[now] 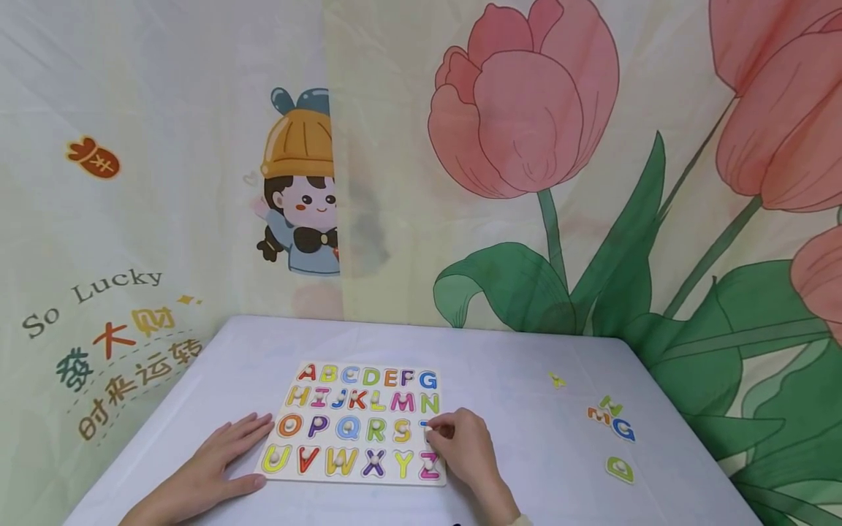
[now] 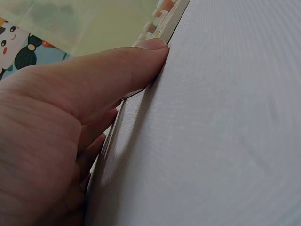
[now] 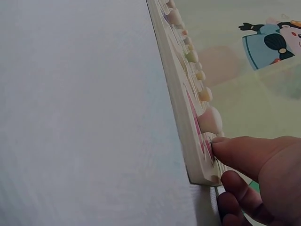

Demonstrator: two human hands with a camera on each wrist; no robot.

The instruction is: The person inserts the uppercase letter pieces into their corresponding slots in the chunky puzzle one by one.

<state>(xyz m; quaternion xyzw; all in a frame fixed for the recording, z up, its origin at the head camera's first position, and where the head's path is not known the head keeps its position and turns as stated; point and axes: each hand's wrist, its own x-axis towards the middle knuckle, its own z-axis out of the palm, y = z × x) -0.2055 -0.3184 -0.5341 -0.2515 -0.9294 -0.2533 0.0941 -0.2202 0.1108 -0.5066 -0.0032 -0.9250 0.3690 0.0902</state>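
A white alphabet puzzle board [image 1: 355, 483] with coloured letters lies on the table, many letters bearing round knobs. At its right edge my right hand [image 1: 465, 446] pinches the blue letter T piece [image 1: 425, 422] with thumb and index finger, largely covering it. Just below is the pink Z piece [image 1: 430, 465]; its knob [image 3: 210, 120] stands near my thumb in the right wrist view. My left hand [image 1: 213, 464] lies with straight fingers on the left side, its thumb [image 2: 117, 70] touching the board's edge in the left wrist view.
Right of the board lie loose letters: a yellow piece [image 1: 557, 380], a green N [image 1: 612, 404], an orange piece [image 1: 598, 415], a blue G [image 1: 623, 430] and a green D-like piece [image 1: 620, 470]. A patterned curtain [image 1: 388, 219] hangs behind the white-covered table [image 1: 513, 409].
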